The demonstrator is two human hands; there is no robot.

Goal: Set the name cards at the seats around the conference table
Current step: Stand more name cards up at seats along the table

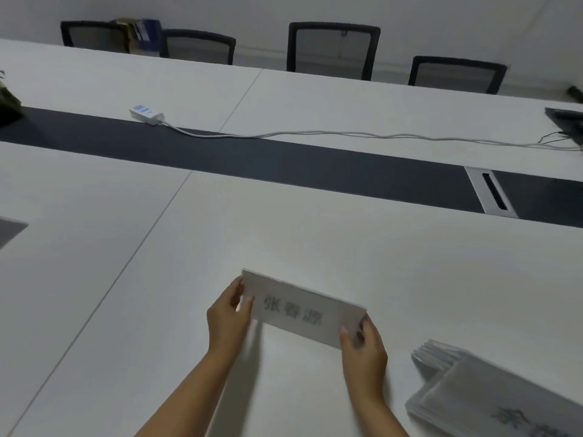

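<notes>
Four chairs behind white conference table, dark centre strip

A white name card with blurred grey characters stands tilted on the white surface, gripped at both short ends. More clear-sleeved name cards lie stacked near its right.

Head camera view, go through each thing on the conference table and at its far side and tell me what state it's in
Name card: held at its two ends, printed side toward the camera.
Left hand: gripping the card's left end.
Right hand: gripping the card's right end.
Card stack: lying flat on the table, not yet set out.
Power strip: lying on the dark centre strip, cord trailing right.
Cable hatch: slot open.
Chairs: pushed in, unoccupied.
</notes>
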